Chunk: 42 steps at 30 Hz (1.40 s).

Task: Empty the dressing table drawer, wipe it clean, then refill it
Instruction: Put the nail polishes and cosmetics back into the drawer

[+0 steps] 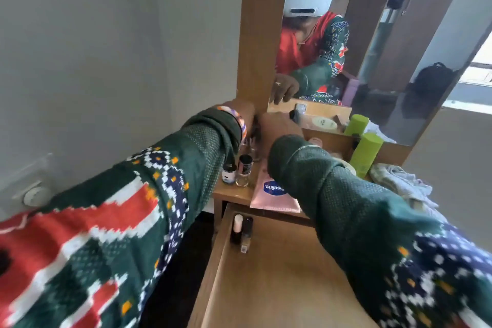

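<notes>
Drawer (279, 274) of the dressing table stands pulled out below me, its wooden floor mostly bare, with two small bottles (241, 231) lying side by side in its far left corner, one with a pale pink cap and one dark. Both my arms reach forward over it in green patterned sleeves toward the back of the tabletop (234, 192). My left hand (243, 114) is up against the wooden frame of the mirror (372, 48), a striped bangle (237, 120) at the wrist; its fingers are hidden behind the wrist and I cannot tell whether they are spread, curled or holding anything. My right hand (279, 128) lies just beside it with its back turned to me, and its fingertips are out of sight too, so I cannot tell their state from here; in the mirror a reflected hand shows fingers bent downward at the table's edge. Below my left wrist stand small nail polish bottles (245, 170) close together on the tabletop. A pink Vaseline tube (274, 194) lies flat beside them, partly under my right sleeve. Further right a green cylindrical bottle (366, 154) stands upright against the mirror, and a crumpled white cloth (399, 184) lies next to it.
</notes>
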Tool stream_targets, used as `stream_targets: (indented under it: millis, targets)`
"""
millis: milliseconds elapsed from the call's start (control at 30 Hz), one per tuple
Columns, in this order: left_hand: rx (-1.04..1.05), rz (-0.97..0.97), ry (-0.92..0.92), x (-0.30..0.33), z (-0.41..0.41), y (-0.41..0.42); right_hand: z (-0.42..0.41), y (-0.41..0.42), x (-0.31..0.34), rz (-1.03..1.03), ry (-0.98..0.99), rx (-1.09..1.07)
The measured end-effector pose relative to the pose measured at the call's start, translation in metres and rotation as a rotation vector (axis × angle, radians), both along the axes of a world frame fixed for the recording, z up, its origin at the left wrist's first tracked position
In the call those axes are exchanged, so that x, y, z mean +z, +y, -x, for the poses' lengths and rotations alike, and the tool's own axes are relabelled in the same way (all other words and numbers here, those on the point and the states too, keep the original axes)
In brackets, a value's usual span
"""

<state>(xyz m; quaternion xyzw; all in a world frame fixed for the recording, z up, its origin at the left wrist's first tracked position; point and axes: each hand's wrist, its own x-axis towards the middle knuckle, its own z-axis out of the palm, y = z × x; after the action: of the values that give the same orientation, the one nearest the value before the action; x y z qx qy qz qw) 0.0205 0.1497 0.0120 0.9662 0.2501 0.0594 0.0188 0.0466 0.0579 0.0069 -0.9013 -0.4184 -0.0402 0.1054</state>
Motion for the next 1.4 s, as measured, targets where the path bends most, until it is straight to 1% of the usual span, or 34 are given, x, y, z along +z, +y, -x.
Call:
stream_targets:
  millis: [67, 167, 333, 433, 500, 667, 733, 800, 900, 1000, 1067, 1133, 1233, 1400]
  targets:
    - [0.001, -0.010, 0.041, -0.005, -0.002, 0.001, -0.006, 0.006, -0.005, 0.048, -0.008, 0.007]
    - [0.037, 0.004, 0.022, -0.012, -0.002, 0.003, -0.009, 0.007, -0.010, 0.037, 0.007, 0.020]
    - [0.066, -0.023, -0.032, -0.011, -0.003, 0.002, -0.015, 0.007, -0.017, -0.069, 0.032, 0.023]
    - [0.062, -0.111, -0.036, -0.005, -0.001, 0.003, -0.020, 0.007, -0.017, -0.177, 0.061, 0.018]
    - [0.048, -0.144, -0.088, 0.007, 0.005, 0.002, -0.024, 0.002, -0.009, -0.255, 0.066, -0.007]
    - [-0.059, -0.022, -0.207, 0.049, 0.043, -0.019, -0.017, -0.040, 0.027, -0.427, 0.126, 0.043]
    - [-0.111, 0.038, -0.211, 0.050, 0.062, -0.030, -0.006, -0.058, 0.032, -0.445, 0.225, 0.095]
    - [-0.150, 0.091, -0.176, 0.044, 0.078, -0.041, 0.004, -0.073, 0.030, -0.403, 0.356, 0.149]
    - [-0.183, 0.181, -0.121, 0.025, 0.096, -0.056, 0.017, -0.089, 0.015, -0.236, 0.471, 0.176]
    - [-0.186, 0.214, -0.066, -0.006, 0.107, -0.064, 0.031, -0.095, -0.011, -0.051, 0.475, 0.142]
    - [-0.168, 0.208, -0.007, -0.030, 0.111, -0.067, 0.040, -0.098, -0.033, 0.029, 0.491, 0.150]
    - [-0.135, 0.195, 0.050, -0.053, 0.112, -0.066, 0.048, -0.098, -0.052, 0.091, 0.448, 0.116]
    - [-0.096, 0.196, 0.106, -0.079, 0.111, -0.065, 0.055, -0.090, -0.081, 0.125, 0.449, 0.032]
    - [-0.076, 0.100, 0.135, -0.102, 0.104, -0.067, 0.060, -0.078, -0.104, 0.048, 0.502, -0.057]
